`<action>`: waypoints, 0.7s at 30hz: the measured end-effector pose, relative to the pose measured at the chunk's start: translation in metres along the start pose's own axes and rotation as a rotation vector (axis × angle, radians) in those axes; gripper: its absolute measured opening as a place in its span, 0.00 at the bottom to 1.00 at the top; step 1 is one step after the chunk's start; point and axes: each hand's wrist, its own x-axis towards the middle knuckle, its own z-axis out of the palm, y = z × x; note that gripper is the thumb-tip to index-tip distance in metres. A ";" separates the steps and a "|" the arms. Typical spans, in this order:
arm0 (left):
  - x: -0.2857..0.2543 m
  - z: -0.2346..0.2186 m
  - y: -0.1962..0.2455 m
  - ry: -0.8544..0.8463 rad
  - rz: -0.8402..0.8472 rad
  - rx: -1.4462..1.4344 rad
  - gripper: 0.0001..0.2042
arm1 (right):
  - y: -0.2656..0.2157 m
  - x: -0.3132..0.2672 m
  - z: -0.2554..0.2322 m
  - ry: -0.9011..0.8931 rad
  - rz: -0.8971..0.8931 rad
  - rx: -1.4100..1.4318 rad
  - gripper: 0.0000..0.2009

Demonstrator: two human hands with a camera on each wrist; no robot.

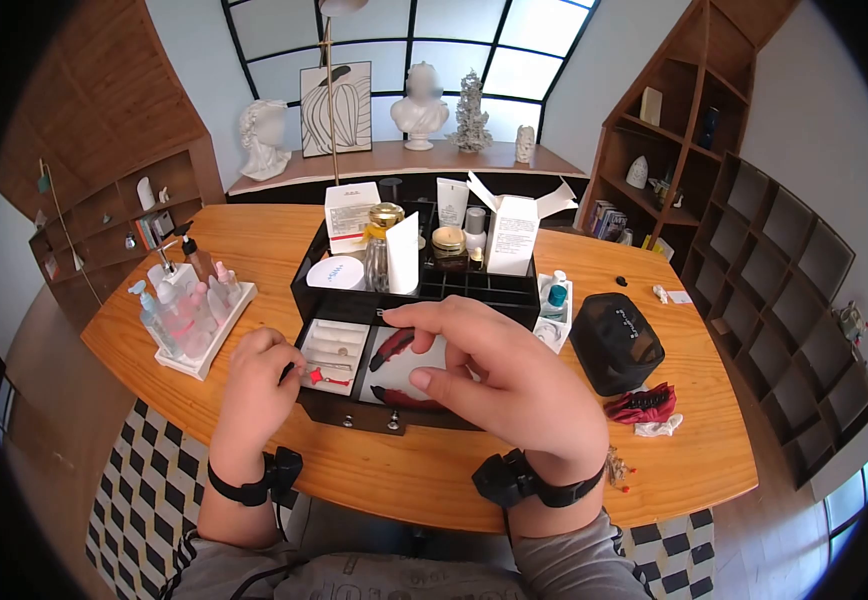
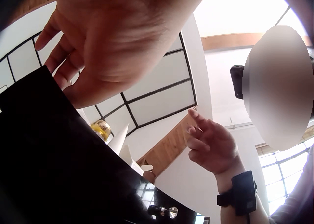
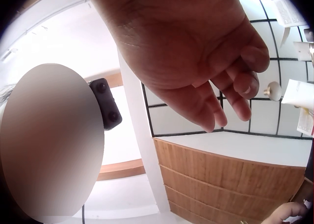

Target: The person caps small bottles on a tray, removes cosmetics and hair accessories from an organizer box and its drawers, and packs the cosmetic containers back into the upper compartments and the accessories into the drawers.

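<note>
A pulled-out drawer (image 1: 339, 409) of a black organizer (image 1: 304, 292) sits in front of me, with a cream-lined section on the left and a pale section on the right. My left hand (image 1: 254, 385) rests at the drawer's left edge, its fingertips beside the cream section, where a small red trinket (image 1: 329, 379) and a few thin jewellery pieces lie. In the left wrist view its fingertips pass behind the black edge. My right hand (image 1: 514, 370) hovers over the right section, fingers loosely bent with nothing between them. Two dark red hair clips (image 1: 392, 349) lie below it, partly hidden.
Cosmetic boxes and bottles fill the organizer's top, including a white box (image 1: 513, 236). A white tray (image 1: 194, 362) of bottles stands on the left. At right are a black case (image 1: 618, 343), a dark red scrunchie (image 1: 642, 404) and a white tray (image 1: 554, 331).
</note>
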 end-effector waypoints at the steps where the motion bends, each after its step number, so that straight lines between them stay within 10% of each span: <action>1: 0.000 0.000 -0.001 0.003 -0.002 0.012 0.06 | -0.002 0.000 0.000 -0.006 0.023 -0.001 0.23; 11: 0.003 -0.007 -0.042 0.196 -0.020 -0.021 0.08 | -0.009 -0.007 -0.012 0.015 0.051 -0.089 0.20; 21: 0.041 0.073 -0.157 0.011 -0.843 -1.543 0.06 | -0.050 -0.079 -0.034 0.448 -0.262 -0.092 0.18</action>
